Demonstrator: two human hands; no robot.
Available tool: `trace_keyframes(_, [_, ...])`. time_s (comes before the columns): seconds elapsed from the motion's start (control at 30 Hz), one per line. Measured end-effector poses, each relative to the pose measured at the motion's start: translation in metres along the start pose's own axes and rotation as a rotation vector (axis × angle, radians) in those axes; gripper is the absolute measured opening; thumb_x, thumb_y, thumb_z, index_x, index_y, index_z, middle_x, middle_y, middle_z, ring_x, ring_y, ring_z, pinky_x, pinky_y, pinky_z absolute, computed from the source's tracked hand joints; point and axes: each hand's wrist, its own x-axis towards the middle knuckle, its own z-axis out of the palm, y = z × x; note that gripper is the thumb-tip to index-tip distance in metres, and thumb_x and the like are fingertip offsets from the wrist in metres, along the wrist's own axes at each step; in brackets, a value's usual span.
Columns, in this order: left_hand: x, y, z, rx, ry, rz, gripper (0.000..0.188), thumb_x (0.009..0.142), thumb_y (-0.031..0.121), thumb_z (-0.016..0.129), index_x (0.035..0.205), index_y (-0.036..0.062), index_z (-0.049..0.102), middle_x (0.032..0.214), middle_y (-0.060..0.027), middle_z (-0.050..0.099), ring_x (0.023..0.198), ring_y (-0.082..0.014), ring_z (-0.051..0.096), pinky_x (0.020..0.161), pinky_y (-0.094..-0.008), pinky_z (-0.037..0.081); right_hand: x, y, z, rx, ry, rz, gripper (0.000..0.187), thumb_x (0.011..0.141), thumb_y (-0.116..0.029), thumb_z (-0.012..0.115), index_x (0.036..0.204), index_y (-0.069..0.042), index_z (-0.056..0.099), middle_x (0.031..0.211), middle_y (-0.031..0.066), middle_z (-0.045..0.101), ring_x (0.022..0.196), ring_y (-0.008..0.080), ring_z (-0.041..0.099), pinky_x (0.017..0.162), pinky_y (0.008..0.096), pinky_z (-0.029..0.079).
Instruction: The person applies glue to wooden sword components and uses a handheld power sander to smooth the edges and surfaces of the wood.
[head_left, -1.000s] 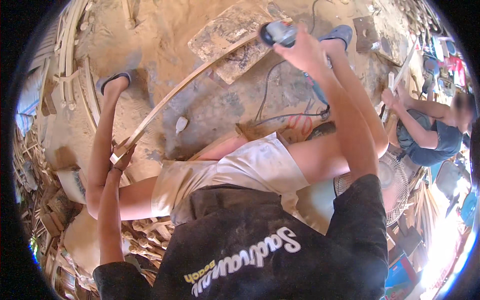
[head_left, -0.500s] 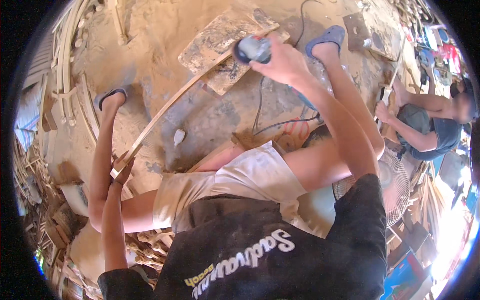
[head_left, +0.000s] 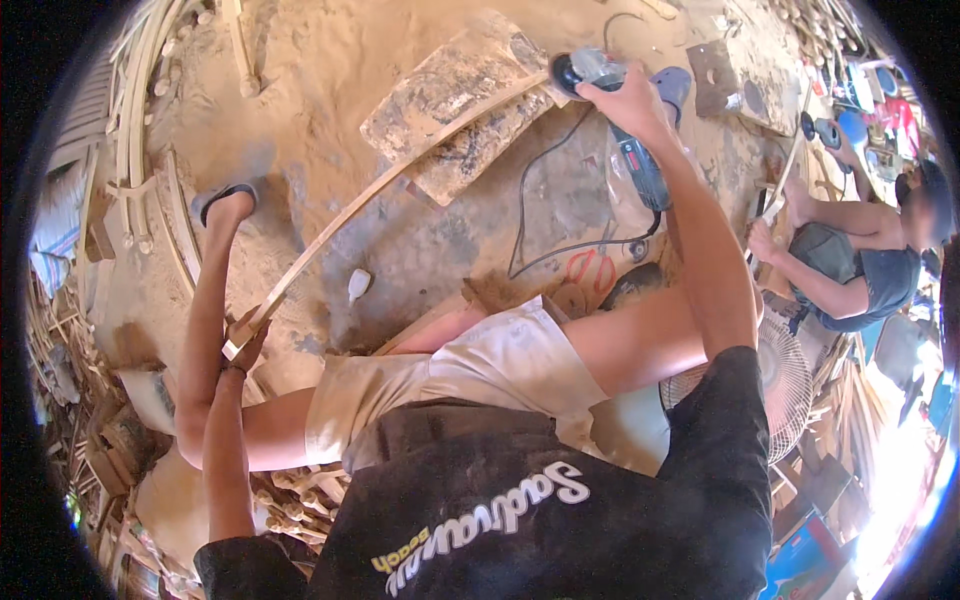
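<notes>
My left hand [head_left: 249,338] is closed around the near end of a long, curved wooden strip [head_left: 345,212]. The strip slants away to the upper right, its far part lying over a stained, dusty slab [head_left: 440,165] on the ground. My right hand [head_left: 632,108] grips an angle grinder [head_left: 643,172] with a teal body by its head end. The grinder's dark round disc [head_left: 566,73] is at the far tip of the strip; whether they touch I cannot tell. A black cord [head_left: 655,228] runs from the grinder's rear back toward my thigh.
Long curved wood pieces [head_left: 128,140] lie at the left. A small white bottle [head_left: 358,284] sits between my legs. By my right leg stands a fan [head_left: 782,385]. At the right, a seated co-worker [head_left: 850,260] holds another strip, with another grinder [head_left: 828,132] near its far end.
My right hand has carried the grinder rightward to the strip's far end, and its teal body now shows. My left hand stays at the near end. The co-worker's grinder disc now shows.
</notes>
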Motion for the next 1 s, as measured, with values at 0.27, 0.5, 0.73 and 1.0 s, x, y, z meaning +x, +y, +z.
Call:
trace_keyframes(0.27, [-0.002,0.0,0.002,0.002,-0.035,-0.009,0.057,0.099,0.041,0.074,0.14,0.0025,0.064,0.113,-0.0178,0.077,0.102,-0.024,0.074,0.091,-0.0401,0.059,0.011,0.027,-0.003,0.049,0.053,0.036,0.079,0.079,-0.049,0.088,0.13,0.008,0.066,0.083,0.0083,0.076,0.086,0.0202,0.076,0.084,0.0338,0.057])
trace_keyframes(0.5, [-0.039,-0.026,0.015,0.004,-0.063,-0.045,0.059,0.1,0.042,0.074,0.142,0.0021,0.063,0.115,-0.018,0.076,0.104,-0.024,0.074,0.092,-0.0403,0.058,0.012,0.026,0.006,0.174,-0.107,0.043,0.101,0.072,-0.062,0.088,0.128,0.017,0.06,0.105,0.0243,0.078,0.108,0.033,0.076,0.095,0.0408,0.058])
trace_keyframes(0.73, [-0.061,-0.036,0.03,-0.005,-0.086,-0.066,0.06,0.1,0.043,0.073,0.143,0.0016,0.062,0.117,-0.0182,0.076,0.106,-0.024,0.073,0.093,-0.0405,0.058,0.027,0.057,0.003,0.262,-0.164,0.126,0.07,0.073,-0.062,0.088,0.088,0.005,0.072,0.085,0.0167,0.077,0.085,0.0277,0.076,0.083,0.0387,0.058])
trace_keyframes(1.0, [-0.078,-0.034,0.034,-0.012,-0.103,-0.074,0.062,0.101,0.045,0.072,0.144,0.0011,0.06,0.119,-0.0184,0.075,0.108,-0.0241,0.073,0.095,-0.0408,0.057,0.032,0.062,0.004,0.313,-0.15,0.188,0.042,0.085,-0.045,0.087,0.077,-0.007,0.07,0.07,0.0027,0.068,0.061,0.0121,0.062,0.06,0.0302,0.049])
